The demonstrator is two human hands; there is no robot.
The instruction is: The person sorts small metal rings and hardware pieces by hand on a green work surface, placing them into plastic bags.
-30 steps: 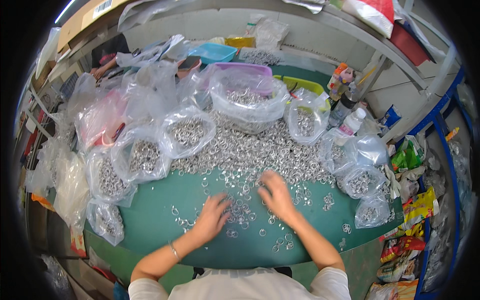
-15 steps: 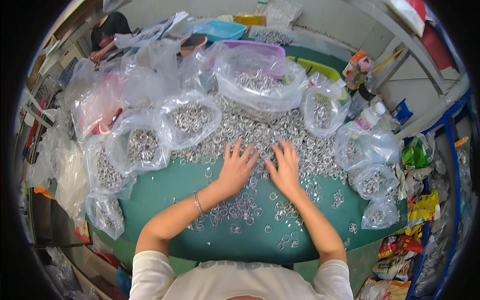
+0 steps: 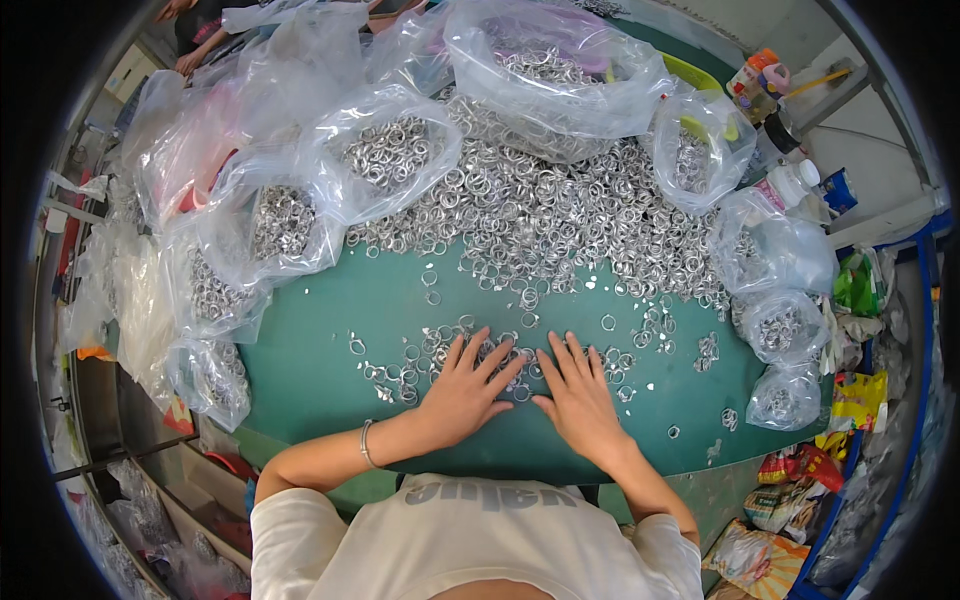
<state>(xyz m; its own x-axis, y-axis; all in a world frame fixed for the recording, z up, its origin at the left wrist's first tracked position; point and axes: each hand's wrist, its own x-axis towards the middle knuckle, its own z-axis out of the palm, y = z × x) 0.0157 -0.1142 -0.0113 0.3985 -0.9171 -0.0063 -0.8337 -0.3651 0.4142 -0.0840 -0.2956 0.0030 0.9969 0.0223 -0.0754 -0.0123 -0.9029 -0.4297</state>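
Both hands rest low over the green tabletop, near its front edge, with fingers spread. Under and around the fingertips of my left hand [image 3: 464,388] lie loose silver metal rings [image 3: 408,376], and a bangle [image 3: 367,444] circles that wrist. Close beside it, my right hand [image 3: 580,398] is spread flat, with a few rings by its fingers. Neither hand grips anything. Beyond them a broad heap of silver rings [image 3: 560,225] covers the far half of the table. Small flat silver bits are scattered among the loose rings.
Clear plastic bags of rings ring the heap: a large bag [image 3: 560,105] at the back, a bag [image 3: 385,150] at the left and small bags [image 3: 782,325] at the right. Bottles [image 3: 785,185] stand at the back right. A person's arm [image 3: 205,50] shows at the far left.
My hands have drawn back from the heap toward the table's near edge, among the loose rings there. The head view has tilted lower, so the heap sits higher in the picture.
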